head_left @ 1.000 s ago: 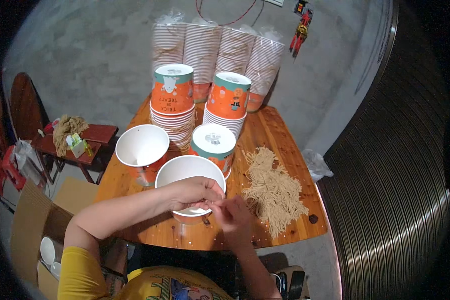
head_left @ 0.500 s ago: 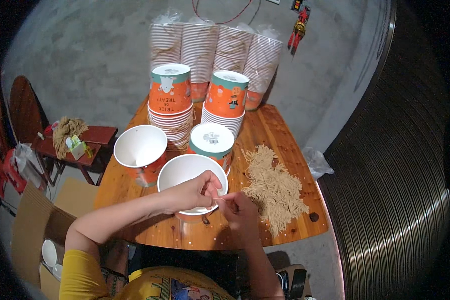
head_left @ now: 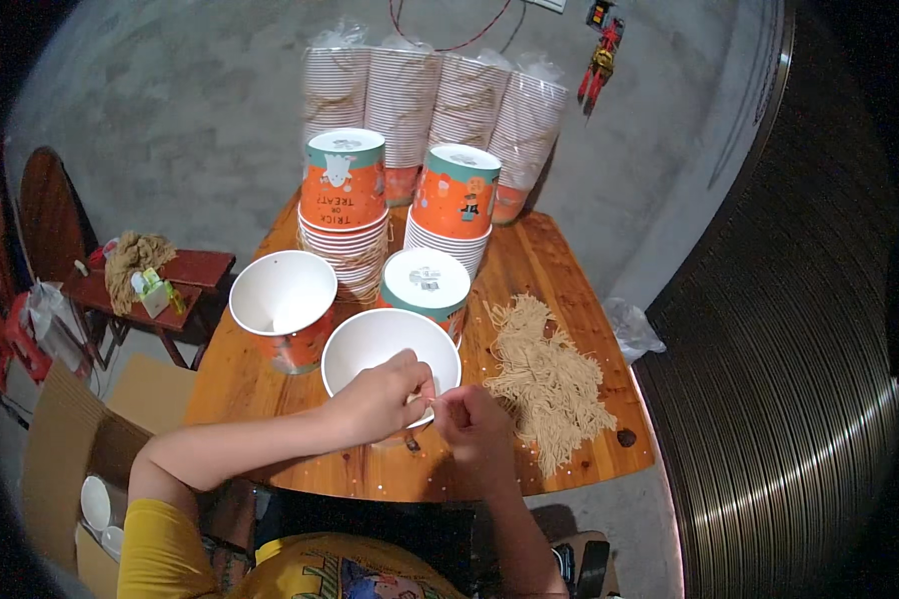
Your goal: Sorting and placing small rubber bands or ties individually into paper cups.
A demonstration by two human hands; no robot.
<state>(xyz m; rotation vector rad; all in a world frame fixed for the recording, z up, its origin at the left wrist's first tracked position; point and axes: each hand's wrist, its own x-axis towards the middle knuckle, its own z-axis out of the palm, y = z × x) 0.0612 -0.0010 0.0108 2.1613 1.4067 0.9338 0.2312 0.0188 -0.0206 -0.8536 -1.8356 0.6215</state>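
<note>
Meeting at the near right rim of a white-lined bucket, the left hand and right hand both have fingers drawn in to a narrow pinch. A pale strand barely shows at their tips, too fine to tell which hand grips it. The bucket stands upright near the front of a wooden table, with an open tub to its left, upturned stacks behind, and tan cords heaped at right.
</note>
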